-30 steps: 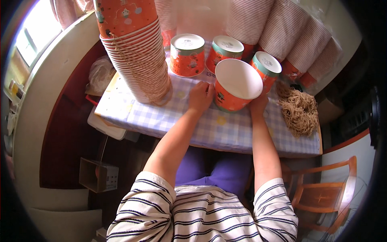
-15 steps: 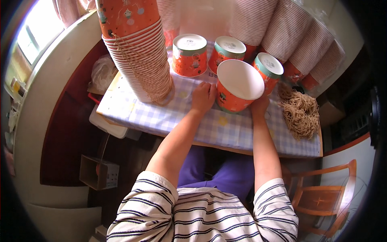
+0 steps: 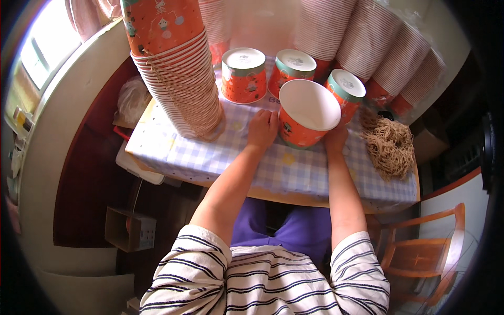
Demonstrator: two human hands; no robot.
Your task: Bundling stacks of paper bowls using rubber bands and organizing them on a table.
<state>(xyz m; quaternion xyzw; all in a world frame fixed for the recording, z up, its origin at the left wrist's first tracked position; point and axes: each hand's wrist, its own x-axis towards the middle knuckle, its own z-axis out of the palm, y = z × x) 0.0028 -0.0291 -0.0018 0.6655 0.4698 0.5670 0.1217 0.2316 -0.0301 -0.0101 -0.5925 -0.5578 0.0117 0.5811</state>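
One tub | left fingers curled, right fingers half-hidden; grips unclear | tablecloth reaches edge

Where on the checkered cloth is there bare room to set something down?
Bare patches of checkered cloth lie between the forearms, before the upright tub, and in front of the tall stack. Crowded: the back, with upturned tubs and wrapped stacks; the right, with tangled strings.

Brown wooden chair: seen at right.
Open brown cardboard box: seen low left.
Pink cloth curtain: hung at upper left.
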